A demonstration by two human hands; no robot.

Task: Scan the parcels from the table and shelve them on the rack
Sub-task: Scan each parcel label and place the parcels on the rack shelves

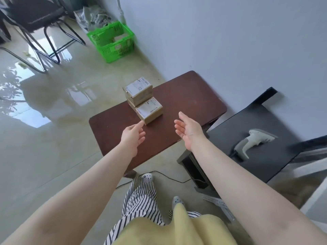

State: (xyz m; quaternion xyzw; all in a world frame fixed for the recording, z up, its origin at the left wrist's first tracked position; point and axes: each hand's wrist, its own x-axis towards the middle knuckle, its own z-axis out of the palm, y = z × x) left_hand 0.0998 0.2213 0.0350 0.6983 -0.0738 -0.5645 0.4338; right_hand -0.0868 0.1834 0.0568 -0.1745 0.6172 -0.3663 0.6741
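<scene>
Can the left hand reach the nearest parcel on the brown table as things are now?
Probably yes. The left hand is open, its fingertips almost at the near corner of the nearest parcel, and nothing lies between them on the brown table. The right hand is open too, off to the side.

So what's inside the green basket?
The green basket on the floor holds a few cardboard parcels, some with white labels. Its mesh walls hide their lower parts, so the exact count is unclear.
</scene>
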